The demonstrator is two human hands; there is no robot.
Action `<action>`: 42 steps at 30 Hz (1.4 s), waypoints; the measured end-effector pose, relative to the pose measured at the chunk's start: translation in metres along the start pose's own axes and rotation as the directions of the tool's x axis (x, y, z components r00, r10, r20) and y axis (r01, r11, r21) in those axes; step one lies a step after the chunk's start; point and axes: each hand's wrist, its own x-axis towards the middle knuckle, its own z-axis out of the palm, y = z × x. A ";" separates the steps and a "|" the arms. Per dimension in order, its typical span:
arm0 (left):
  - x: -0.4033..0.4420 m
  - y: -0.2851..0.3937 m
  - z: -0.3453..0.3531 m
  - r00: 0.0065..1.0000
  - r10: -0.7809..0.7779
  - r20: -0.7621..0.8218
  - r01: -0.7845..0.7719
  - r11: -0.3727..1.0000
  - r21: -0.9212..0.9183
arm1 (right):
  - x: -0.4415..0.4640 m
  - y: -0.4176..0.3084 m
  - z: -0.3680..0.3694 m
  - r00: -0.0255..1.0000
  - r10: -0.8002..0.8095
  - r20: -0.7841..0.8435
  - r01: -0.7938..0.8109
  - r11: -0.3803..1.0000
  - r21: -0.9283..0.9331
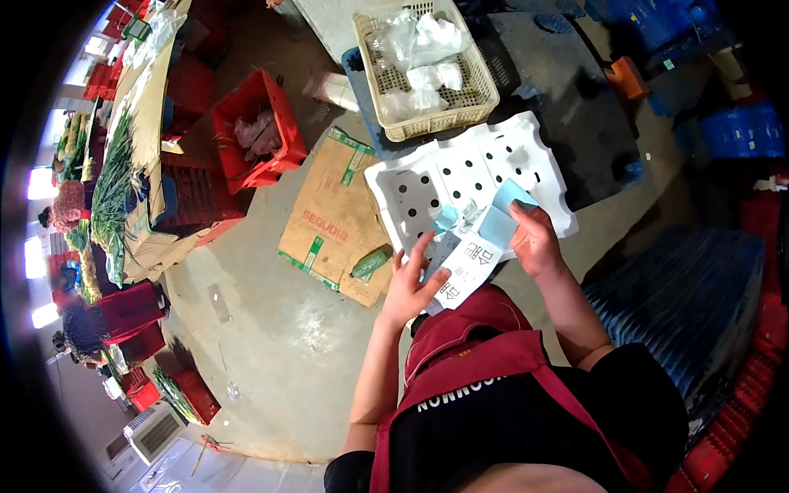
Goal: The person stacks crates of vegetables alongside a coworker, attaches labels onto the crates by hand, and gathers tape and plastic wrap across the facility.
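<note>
My right hand [536,240] pinches a strip of labels at its light blue backing [495,227], thumb on top. White labels with large black printed characters [472,267] hang from the strip toward my apron. My left hand [413,283] is at the other side of the strip, its thumb over the label edge and its fingers partly spread; what lies under the thumb is hidden. A crumpled clear and blue piece [467,215] shows between the hands. Just beyond them lies a white foam tray [526,146] with several dark round holes.
A cream plastic crate [491,105] with bagged items stands behind the foam tray. Flattened cardboard [325,205] lies left, with a green wrapped bundle [369,264] on it. A red crate [289,156] sits farther left. People [92,329] work beside a produce-laden table at far left.
</note>
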 end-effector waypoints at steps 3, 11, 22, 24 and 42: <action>-0.004 -0.004 0.005 0.968 0.246 -0.044 -0.240 0.964 0.118 | -0.011 -0.005 0.008 0.999 0.008 0.050 -0.012 0.997 0.070; -0.034 0.016 -0.022 0.985 0.160 -0.069 -0.158 0.987 0.036 | -0.029 0.009 -0.002 0.981 0.133 0.141 -0.170 0.939 0.297; -0.084 0.049 -0.077 0.949 0.314 -0.017 -0.237 0.749 0.618 | -0.031 0.008 0.043 0.859 0.282 0.426 0.137 0.675 -0.725; -0.093 0.053 -0.081 0.937 0.348 -0.009 -0.252 0.696 0.672 | -0.033 0.013 0.052 0.830 0.307 0.466 0.257 0.531 -0.808; -0.141 0.058 -0.084 0.941 0.324 -0.093 -0.155 0.660 0.735 | -0.087 0.029 0.092 0.736 0.328 0.592 0.567 0.179 -0.804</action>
